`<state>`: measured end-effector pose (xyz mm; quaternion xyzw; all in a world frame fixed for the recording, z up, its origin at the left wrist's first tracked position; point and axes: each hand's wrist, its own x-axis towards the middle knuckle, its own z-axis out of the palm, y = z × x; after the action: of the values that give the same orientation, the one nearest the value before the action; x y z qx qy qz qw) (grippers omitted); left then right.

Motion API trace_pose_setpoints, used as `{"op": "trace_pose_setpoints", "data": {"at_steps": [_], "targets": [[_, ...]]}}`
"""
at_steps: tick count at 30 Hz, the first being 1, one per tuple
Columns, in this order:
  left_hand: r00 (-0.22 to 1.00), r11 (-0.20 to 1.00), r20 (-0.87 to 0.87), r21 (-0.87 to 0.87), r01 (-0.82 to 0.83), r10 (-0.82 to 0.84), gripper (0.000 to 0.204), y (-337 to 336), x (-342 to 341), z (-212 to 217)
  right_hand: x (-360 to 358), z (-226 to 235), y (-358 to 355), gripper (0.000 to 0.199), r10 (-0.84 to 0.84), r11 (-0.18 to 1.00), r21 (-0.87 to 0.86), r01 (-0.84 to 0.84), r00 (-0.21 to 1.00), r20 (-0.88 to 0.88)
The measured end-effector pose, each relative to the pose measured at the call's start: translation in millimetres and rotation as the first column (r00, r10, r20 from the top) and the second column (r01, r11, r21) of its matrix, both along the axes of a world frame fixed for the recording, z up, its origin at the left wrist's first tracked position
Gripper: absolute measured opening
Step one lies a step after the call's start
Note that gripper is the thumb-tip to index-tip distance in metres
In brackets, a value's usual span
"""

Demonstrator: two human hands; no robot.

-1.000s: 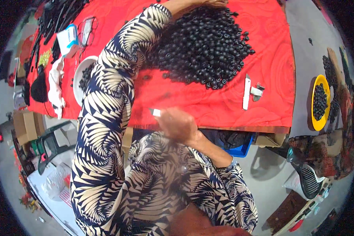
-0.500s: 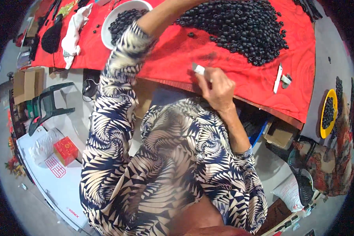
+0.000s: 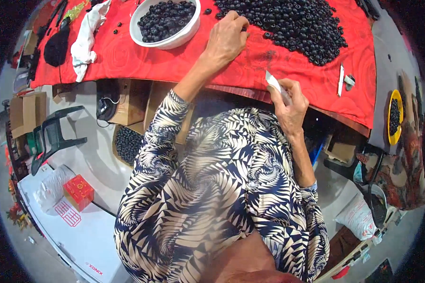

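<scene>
My right hand is closed around a small knife with a white handle, its short blade sticking out over the front edge of the red cloth. My left hand is over the cloth, between the bowl and the pile, its fingers curled together at the pile's near left edge. Whatever those fingers may hold is hidden. A big pile of small black ring-shaped pieces covers the far right part of the cloth. More such pieces fill a white bowl to the left of my left hand.
On the red cloth lie a crumpled white cloth, a black pouch-like thing and a thin white tool. A dark plastic chair and a box of black pieces stand below. A yellow tray is at far right.
My left hand has come back from beyond the top edge, past the bowl, to the pile's near edge. My right hand with the knife has shifted right and slightly nearer.
</scene>
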<state>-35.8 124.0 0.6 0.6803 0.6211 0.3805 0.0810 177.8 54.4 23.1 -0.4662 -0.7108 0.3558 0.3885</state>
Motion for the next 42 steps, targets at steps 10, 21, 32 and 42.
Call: {"op": "trace_pose_setpoints", "data": {"at_steps": [10, 21, 32, 42], "targets": [[0.896, 0.991, 0.443, -0.118, 0.067, -0.008, 0.019, -18, 5, 21, 5, -2, -12, 0.021, 0.135, 0.99, -0.042, -0.132, 0.988, 0.076], [0.056, 0.947, 0.994, 0.07, 0.315, -0.093, 0.018, -68, 21, 30, 11, 29, 20, 0.02, -0.05, 0.976, -0.216, 0.004, 0.977, -0.208], [0.216, 0.956, 0.973, 0.016, 0.293, -0.082, 0.023, -78, 36, 46, 4, 33, 8, 0.021, -0.036, 0.966, -0.257, -0.032, 0.967, -0.253], [0.356, 0.963, 0.91, 0.135, 0.234, -0.214, 0.019, -74, 38, 41, 1, 28, 7, 0.02, -0.005, 0.964, -0.26, -0.061, 0.969, -0.247]]}}
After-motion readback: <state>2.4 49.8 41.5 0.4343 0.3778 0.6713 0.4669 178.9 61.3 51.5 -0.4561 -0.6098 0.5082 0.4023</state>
